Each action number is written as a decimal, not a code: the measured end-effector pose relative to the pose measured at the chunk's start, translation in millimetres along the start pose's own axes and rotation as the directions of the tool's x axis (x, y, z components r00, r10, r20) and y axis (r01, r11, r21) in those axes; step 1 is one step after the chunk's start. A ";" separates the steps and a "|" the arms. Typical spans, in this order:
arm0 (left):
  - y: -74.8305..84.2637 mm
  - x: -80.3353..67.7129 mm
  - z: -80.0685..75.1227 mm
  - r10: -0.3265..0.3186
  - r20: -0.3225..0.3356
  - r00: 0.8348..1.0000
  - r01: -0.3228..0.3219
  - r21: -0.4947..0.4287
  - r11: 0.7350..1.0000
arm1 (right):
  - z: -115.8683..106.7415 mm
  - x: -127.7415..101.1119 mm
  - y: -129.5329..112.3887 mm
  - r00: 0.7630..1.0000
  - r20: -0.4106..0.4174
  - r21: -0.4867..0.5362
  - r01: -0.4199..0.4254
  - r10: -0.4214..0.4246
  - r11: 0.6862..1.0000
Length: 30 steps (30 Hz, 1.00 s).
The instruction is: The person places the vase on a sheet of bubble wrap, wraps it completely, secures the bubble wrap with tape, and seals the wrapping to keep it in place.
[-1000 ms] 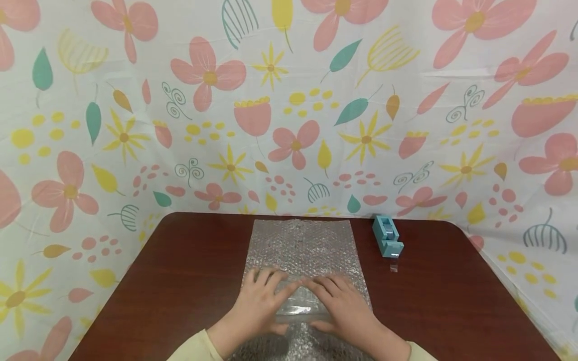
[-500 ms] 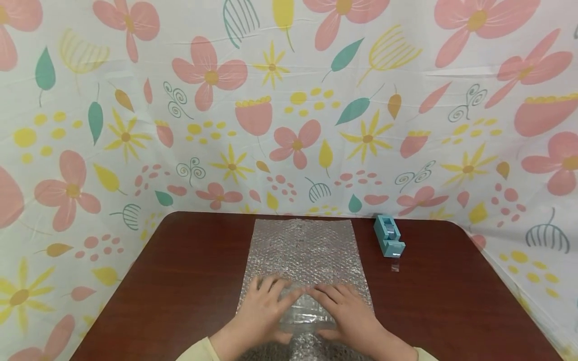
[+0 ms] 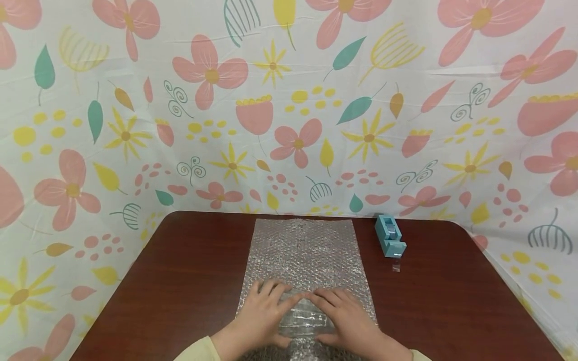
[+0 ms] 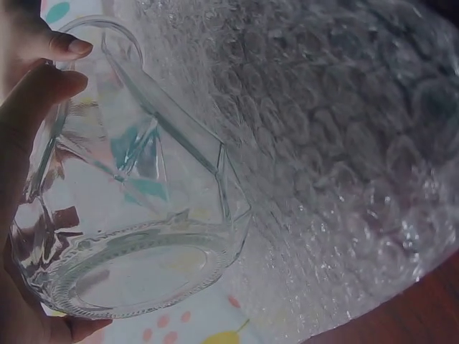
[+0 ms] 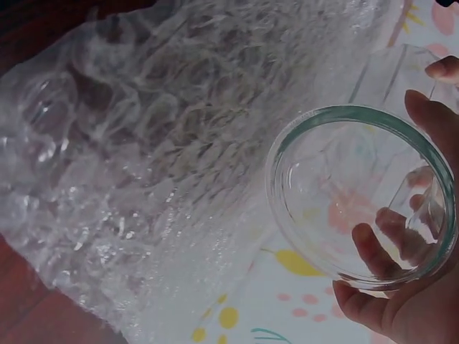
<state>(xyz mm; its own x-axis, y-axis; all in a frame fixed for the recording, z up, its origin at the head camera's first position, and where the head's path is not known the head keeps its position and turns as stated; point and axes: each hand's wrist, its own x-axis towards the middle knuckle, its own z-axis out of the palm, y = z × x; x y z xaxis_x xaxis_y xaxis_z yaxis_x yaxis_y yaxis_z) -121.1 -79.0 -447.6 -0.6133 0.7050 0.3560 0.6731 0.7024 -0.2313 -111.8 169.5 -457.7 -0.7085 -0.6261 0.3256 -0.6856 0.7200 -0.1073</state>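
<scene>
A clear faceted glass cup lies on its side on a sheet of bubble wrap. My left hand holds the cup's base end; the left wrist view shows the round ribbed base with thumb and fingers around it. At the other end, my right hand grips the cup near its open rim, thumb below and fingers curved over the far side. The two index fingertips meet over the glass. My palms hide both of its ends in the head view.
The bubble wrap lies lengthwise across the dark red-brown table, reaching the back edge. A light blue tape dispenser stands at the back right, with a short strip of tape hanging from its front. A flower-patterned cloth surrounds the table.
Both hands and the glass cup have shifted a little toward me along the bubble wrap. The grip looks the same, and the tape dispenser has stayed in place.
</scene>
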 end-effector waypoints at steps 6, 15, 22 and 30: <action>1.9 1.0 1.0 -0.028 0.015 0.999 0.028 0.003 1.000 | -2.8 4.3 5.5 0.997 0.082 0.060 -0.008 0.003 0.998; 5.0 3.2 -1.9 -0.079 0.089 0.993 0.083 -0.038 0.996 | -14.6 12.2 15.0 0.978 0.208 0.136 -0.014 -0.015 0.991; 0.3 7.5 -5.2 -0.059 0.163 0.985 0.069 -0.054 0.996 | -8.6 10.9 13.5 0.977 0.211 0.147 -0.054 0.022 0.988; -6.7 10.7 -3.9 -0.032 0.184 0.982 0.048 -0.083 0.995 | -4.5 12.8 12.4 0.976 0.208 0.136 -0.094 0.065 0.986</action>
<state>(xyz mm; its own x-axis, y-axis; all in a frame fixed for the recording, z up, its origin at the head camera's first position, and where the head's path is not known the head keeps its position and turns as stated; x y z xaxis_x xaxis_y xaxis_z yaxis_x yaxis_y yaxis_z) -130.6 -76.5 -438.8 -0.7002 0.6879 0.1911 0.6748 0.7251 -0.1378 -128.6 171.8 -450.6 -0.7705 -0.6268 0.1158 -0.6322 0.7284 -0.2642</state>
